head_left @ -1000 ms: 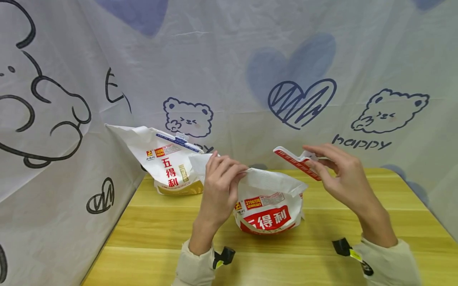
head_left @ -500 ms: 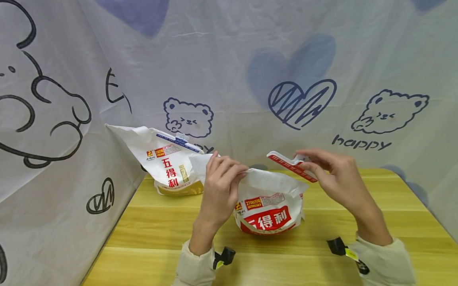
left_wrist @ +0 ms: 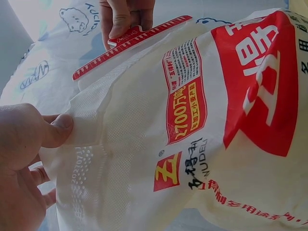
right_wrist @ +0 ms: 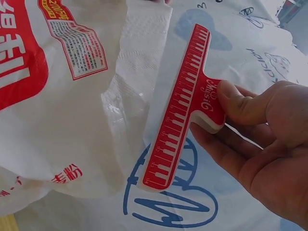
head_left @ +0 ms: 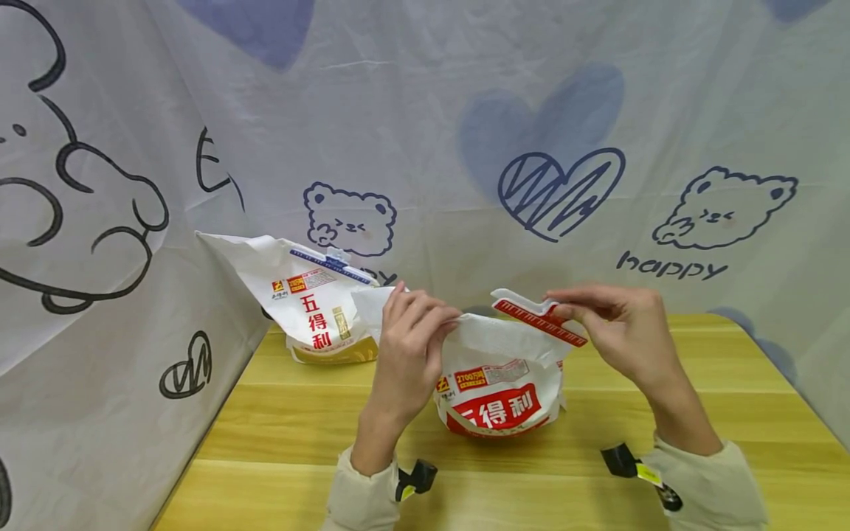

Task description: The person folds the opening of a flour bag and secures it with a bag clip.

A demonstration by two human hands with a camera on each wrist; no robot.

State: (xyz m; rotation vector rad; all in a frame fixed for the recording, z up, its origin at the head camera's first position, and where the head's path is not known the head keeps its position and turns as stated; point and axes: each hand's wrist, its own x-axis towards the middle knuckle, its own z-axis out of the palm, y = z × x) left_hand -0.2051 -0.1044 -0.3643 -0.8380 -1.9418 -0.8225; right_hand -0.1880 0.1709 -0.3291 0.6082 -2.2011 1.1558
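A white flour bag [head_left: 501,369] with red print stands on the table, its top edge folded over. My left hand [head_left: 412,346] pinches the left end of that fold, thumb on the near face in the left wrist view. In my right hand [head_left: 620,324] is a red and white clip [head_left: 541,318] with a piano-key pattern, pinched by its handle between thumb and fingers. The long bar of the clip [right_wrist: 178,110] lies along the bag's top edge, overlapping it in the head view. In the right wrist view a gap shows between bar and bag [right_wrist: 82,120].
Behind to the left, a second white flour bag [head_left: 305,302] with a gold base leans on the wall cloth, a blue clip [head_left: 332,264] across its top. The wooden table [head_left: 505,487] meets a printed cloth [head_left: 425,147] at the back and left.
My right hand has moved left and slightly down, bringing the red clip from beside the bag to its top edge. The left hand keeps its place on the fold.
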